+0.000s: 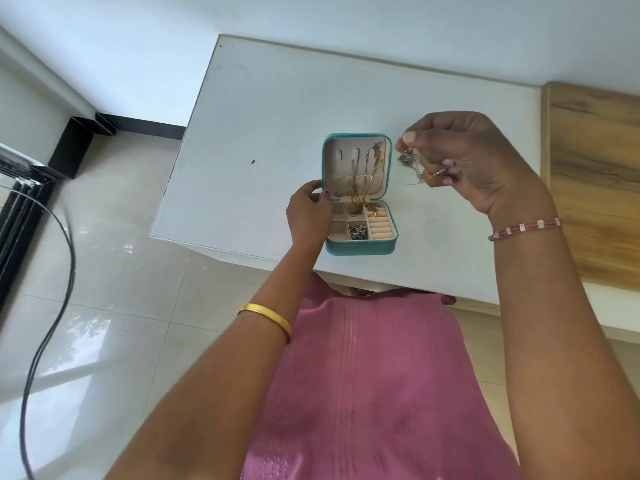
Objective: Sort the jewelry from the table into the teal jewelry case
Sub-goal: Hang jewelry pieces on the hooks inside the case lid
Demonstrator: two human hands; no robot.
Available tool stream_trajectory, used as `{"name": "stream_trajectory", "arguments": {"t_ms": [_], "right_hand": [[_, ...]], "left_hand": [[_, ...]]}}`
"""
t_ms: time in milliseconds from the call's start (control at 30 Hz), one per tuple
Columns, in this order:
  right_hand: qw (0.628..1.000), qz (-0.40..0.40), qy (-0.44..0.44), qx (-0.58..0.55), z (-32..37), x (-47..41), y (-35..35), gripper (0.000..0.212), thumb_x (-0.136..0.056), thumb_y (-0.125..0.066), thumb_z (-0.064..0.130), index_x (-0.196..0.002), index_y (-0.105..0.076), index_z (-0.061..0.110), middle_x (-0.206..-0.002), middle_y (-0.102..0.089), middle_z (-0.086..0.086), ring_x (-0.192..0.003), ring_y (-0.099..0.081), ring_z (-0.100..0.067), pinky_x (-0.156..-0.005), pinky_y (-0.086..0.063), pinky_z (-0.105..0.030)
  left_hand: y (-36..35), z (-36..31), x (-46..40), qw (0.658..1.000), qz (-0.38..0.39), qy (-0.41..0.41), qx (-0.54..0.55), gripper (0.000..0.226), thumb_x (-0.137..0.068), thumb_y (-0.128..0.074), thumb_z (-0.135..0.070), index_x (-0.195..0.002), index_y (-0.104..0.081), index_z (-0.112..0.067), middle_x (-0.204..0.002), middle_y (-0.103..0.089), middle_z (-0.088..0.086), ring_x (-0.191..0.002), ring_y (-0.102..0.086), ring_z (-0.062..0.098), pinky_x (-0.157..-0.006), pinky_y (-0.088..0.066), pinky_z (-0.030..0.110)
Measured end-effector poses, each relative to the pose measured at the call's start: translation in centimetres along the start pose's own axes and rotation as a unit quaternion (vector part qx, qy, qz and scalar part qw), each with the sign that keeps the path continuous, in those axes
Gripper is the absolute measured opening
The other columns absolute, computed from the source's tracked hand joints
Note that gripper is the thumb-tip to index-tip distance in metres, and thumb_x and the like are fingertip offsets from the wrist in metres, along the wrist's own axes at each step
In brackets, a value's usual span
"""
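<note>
1. One view only, from the head camera, looking down on a white table (pixel 270 109) with a person in a pink top (pixel 374 393) standing at its near edge.
2. The teal case (pixel 360 249) sits open close to the near edge, lid up. Its cream lining looks soft; the lid has hooks with thin gold chains (pixel 360 178) hanging from them, and the base is split into small square cells plus a ribbed ring roll on the right.
3. A dark beaded piece (pixel 358 232) lies in a near middle cell; a gold pendant (pixel 374 213) rests at the far end of the ring roll.
4. The left hand (pixel 308 216) holds the case's left side by the hinge, fingers curled on it, seemingly steadying it.
5. The right hand (pixel 467 161) is raised above the table, just right of the lid, pinching a necklace (pixel 412 164): a fine gold chain with a small dark greenish cluster dangling.
6. I judge the necklace very light, limp and quick to tangle or snag on the chains already hung. Best held by the chain near the clasp, letting the pendant hang free.
7. Gold bangle (pixel 266 315) on the left forearm, red-and-white bracelet (pixel 526 228) on the right wrist.
</note>
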State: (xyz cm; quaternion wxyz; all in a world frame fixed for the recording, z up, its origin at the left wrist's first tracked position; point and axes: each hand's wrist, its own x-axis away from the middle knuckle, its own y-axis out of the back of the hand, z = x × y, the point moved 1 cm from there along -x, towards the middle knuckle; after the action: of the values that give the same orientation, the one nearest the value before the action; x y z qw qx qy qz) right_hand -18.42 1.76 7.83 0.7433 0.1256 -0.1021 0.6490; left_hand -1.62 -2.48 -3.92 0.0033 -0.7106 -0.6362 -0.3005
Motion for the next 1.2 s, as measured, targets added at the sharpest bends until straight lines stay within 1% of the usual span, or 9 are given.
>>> {"name": "stream_trajectory", "arguments": {"t_ms": [67,133,300,467,600,733,867,967,1200], "right_hand": [[0.998,-0.058,-0.01,-0.017,-0.7,0.0,0.6,0.024,-0.086,-0.059,0.009,-0.065,-0.068,0.016,-0.07,-0.054,-0.017,-0.038,-0.026,-0.006,-0.042,-0.023,-0.017],[0.994,-0.106,-0.026,-0.024,-1.6,-0.1,1.1,0.027,-0.084,-0.062,0.011,-0.059,-0.07,0.019,-0.082,-0.047,-0.022,-0.04,-0.029,-0.007,-0.041,-0.028,-0.018],[0.983,-0.143,-0.116,0.014,-4.6,-0.3,2.6,0.015,-0.087,-0.06,0.009,-0.073,-0.066,0.009,-0.058,-0.05,-0.006,-0.041,-0.038,-0.009,-0.046,-0.039,-0.021],[0.965,-0.149,-0.208,0.049,-8.3,-0.3,3.8,0.018,-0.09,-0.057,0.008,-0.073,-0.062,0.006,-0.063,-0.052,-0.008,-0.046,-0.044,-0.011,-0.045,-0.048,-0.017],[0.959,-0.174,-0.22,0.042,-10.1,-0.3,4.2,0.022,-0.091,-0.055,0.008,-0.07,-0.06,0.008,-0.064,-0.053,-0.008,-0.049,-0.046,-0.013,-0.047,-0.05,-0.019],[0.947,-0.236,-0.212,0.049,-11.1,-0.3,4.5,0.023,-0.087,-0.054,-0.003,-0.068,-0.058,0.007,-0.063,-0.054,-0.011,-0.034,-0.049,-0.006,-0.041,-0.05,-0.017],[0.922,-0.265,-0.171,0.224,-11.2,-0.3,4.2,0.02,-0.082,-0.052,-0.007,-0.081,-0.069,0.003,-0.091,-0.067,-0.019,-0.073,-0.063,-0.024,-0.074,-0.056,-0.033],[0.906,-0.246,-0.119,0.322,-10.7,-0.2,3.0,0.027,-0.084,-0.049,-0.006,-0.103,-0.068,0.001,-0.112,-0.064,-0.019,-0.104,-0.06,-0.031,-0.087,-0.048,-0.029],[0.888,-0.277,-0.085,0.356,-10.6,0.3,2.7,0.031,-0.085,-0.046,-0.006,-0.106,-0.067,0.001,-0.112,-0.065,-0.018,-0.107,-0.059,-0.031,-0.089,-0.047,-0.03]], "left_hand": [[-0.1,-0.1,0.2,1.0,0.002,-0.001,-0.006,0.032,-0.092,-0.049,-0.014,-0.122,-0.059,-0.016,-0.104,-0.069,0.006,-0.095,-0.064,0.022,-0.09,-0.051,0.037],[-0.2,-0.1,0.5,1.0,0.005,-0.007,-0.014,0.035,-0.091,-0.048,-0.012,-0.124,-0.057,-0.017,-0.108,-0.069,0.007,-0.097,-0.064,0.022,-0.091,-0.05,0.037],[-0.3,0.0,0.7,1.0,0.001,-0.013,-0.024,0.037,-0.091,-0.048,-0.008,-0.126,-0.056,-0.017,-0.109,-0.068,0.007,-0.099,-0.063,0.023,-0.089,-0.05,0.034],[-0.6,0.3,0.7,1.0,-0.006,-0.015,-0.026,0.039,-0.09,-0.048,-0.007,-0.127,-0.056,-0.017,-0.108,-0.068,0.007,-0.099,-0.063,0.023,-0.09,-0.05,0.034],[-0.7,0.6,0.7,0.999,-0.012,-0.016,-0.026,0.04,-0.089,-0.047,-0.006,-0.126,-0.056,-0.018,-0.107,-0.068,0.007,-0.097,-0.064,0.023,-0.087,-0.051,0.034],[-0.8,0.7,0.7,0.999,-0.018,-0.016,-0.027,0.042,-0.089,-0.046,-0.006,-0.128,-0.055,-0.019,-0.107,-0.067,0.006,-0.093,-0.062,0.02,-0.084,-0.049,0.031],[-0.9,0.8,0.8,0.999,-0.02,-0.014,-0.026,0.043,-0.09,-0.045,-0.006,-0.129,-0.053,-0.019,-0.109,-0.067,0.004,-0.094,-0.062,0.02,-0.087,-0.051,0.035],[-1.1,0.8,0.9,0.999,-0.021,-0.014,-0.027,0.043,-0.09,-0.045,-0.005,-0.13,-0.053,-0.019,-0.11,-0.067,0.004,-0.093,-0.062,0.019,-0.086,-0.051,0.033],[-1.2,0.9,1.0,0.999,-0.021,-0.017,-0.022,0.044,-0.09,-0.045,-0.005,-0.131,-0.052,-0.019,-0.108,-0.067,0.005,-0.086,-0.059,0.016,-0.078,-0.047,0.026]]}}
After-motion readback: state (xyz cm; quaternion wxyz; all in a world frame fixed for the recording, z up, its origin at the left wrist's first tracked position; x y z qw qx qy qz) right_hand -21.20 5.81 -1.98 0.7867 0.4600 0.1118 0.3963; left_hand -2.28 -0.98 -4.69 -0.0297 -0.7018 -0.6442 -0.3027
